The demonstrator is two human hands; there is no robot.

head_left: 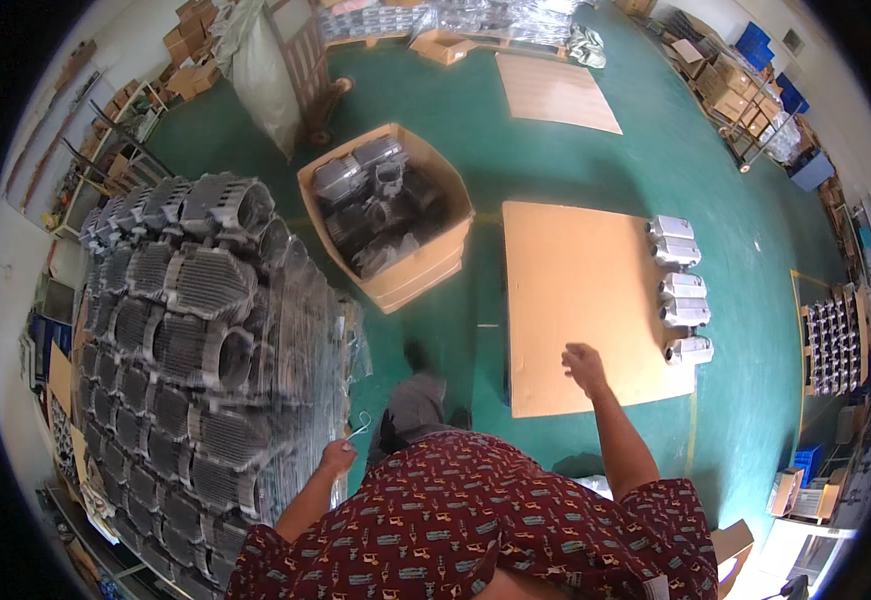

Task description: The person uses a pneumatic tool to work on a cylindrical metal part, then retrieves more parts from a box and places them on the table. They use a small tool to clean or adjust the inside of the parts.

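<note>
My left hand (pixel 337 457) is closed around what looks like a pair of scissors, whose pale, thin loops (pixel 360 426) stick out above the fingers. It is beside a tall stack of grey, ribbed metal housings (pixel 200 345), partly wrapped in clear film (pixel 300 375). On the other side, my right hand (pixel 583 368) hovers over a flat brown cardboard sheet (pixel 580 300), fingers loosely bent and apart, with nothing visible in them. Several silvery metal housings (pixel 683 298) line the right edge of that sheet.
An opened carton (pixel 420 280) ahead holds several dark and grey housings (pixel 380 195). Behind it stand a hand truck (pixel 300 60) and a pale sack (pixel 260 85). Another cardboard sheet (pixel 558 92) lies on the green floor. A pallet of small metal parts (pixel 835 342) is at the far right.
</note>
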